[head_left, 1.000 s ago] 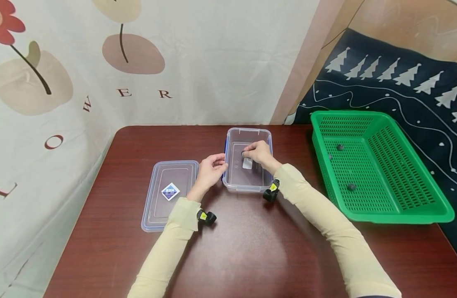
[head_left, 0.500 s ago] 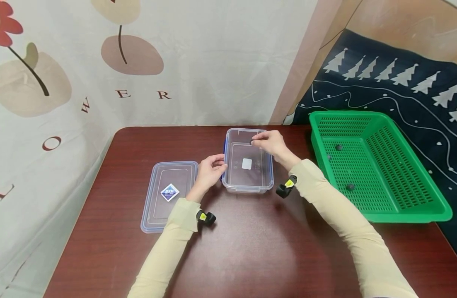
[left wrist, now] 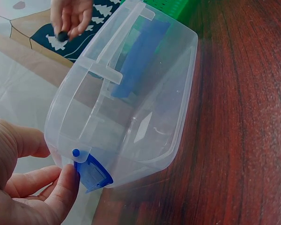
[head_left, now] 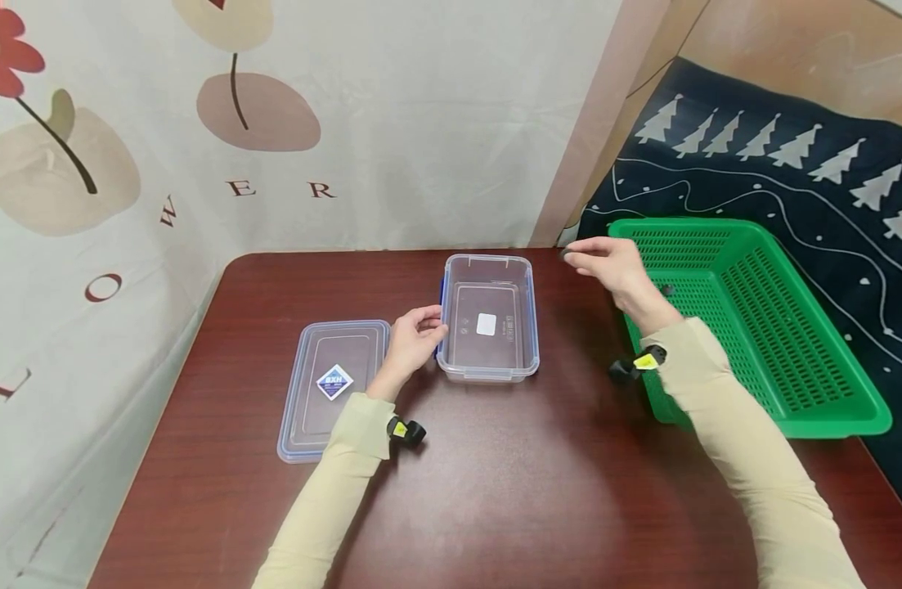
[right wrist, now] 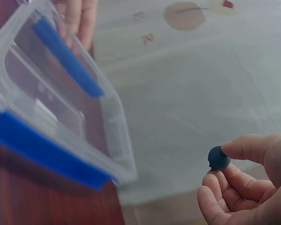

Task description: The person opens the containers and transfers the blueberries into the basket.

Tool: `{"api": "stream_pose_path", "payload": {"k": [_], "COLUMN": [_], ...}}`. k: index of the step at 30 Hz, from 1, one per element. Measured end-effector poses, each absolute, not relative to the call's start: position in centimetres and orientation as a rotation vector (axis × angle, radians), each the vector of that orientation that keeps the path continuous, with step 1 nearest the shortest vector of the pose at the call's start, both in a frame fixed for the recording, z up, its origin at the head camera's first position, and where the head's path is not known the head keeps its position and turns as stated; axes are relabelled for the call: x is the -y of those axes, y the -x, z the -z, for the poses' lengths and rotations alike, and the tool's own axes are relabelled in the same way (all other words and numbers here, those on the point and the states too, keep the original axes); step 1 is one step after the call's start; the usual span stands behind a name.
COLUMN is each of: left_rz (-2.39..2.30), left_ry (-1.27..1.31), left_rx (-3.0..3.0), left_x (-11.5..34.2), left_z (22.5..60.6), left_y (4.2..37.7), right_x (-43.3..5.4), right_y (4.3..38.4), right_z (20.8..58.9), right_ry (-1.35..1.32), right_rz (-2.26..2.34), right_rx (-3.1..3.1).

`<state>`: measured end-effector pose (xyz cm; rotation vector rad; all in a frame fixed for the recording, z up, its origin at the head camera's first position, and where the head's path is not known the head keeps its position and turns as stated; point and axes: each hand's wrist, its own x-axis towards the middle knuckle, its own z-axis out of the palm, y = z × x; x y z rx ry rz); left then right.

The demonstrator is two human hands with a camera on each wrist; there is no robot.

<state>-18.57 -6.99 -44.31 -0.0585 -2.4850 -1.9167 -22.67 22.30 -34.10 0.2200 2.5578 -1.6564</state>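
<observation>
A clear plastic box [head_left: 487,348] with blue side latches stands lidless near the back edge of the table. My left hand [head_left: 414,339] holds its left side, fingertips and thumb at the rim beside a blue latch [left wrist: 92,173]. My right hand [head_left: 616,270] is raised between the box and the green basket [head_left: 796,425], pinching a small dark blue blueberry [right wrist: 219,158] between thumb and fingertips. The berry has a ragged notch on one side. Another dark berry [head_left: 667,290] lies in the basket; the right arm hides part of the basket floor.
The box's lid [head_left: 333,417], with a blue and white label, lies flat on the table [head_left: 480,499] to the left. A printed cloth [head_left: 421,164] hangs behind the table. A dark tree-patterned cloth [head_left: 760,184] is at the back right.
My right hand has lifted out of the box with the blueberry and moved right, to the near left rim of the basket. My left hand stays at the box.
</observation>
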Motion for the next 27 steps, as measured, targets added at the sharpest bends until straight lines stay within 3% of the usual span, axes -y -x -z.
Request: {"api": "stream_pose_path", "payload": {"k": [14, 27], "left_rz": [1.912, 1.911], "left_ry": [0.063, 0.06], "left_rx": [2.489, 2.503], "left_x": [7.0, 7.1], "left_z": [44.1, 44.2], "left_y": [18.7, 18.5], "right_x": [-30.9, -38.2], "right_y": [20.0, 19.0], "right_z": [32.8, 37.5], "right_ry": [-0.265, -0.512], "right_rz": [2.044, 1.808], "right_rx": [-2.463, -2.576]}}
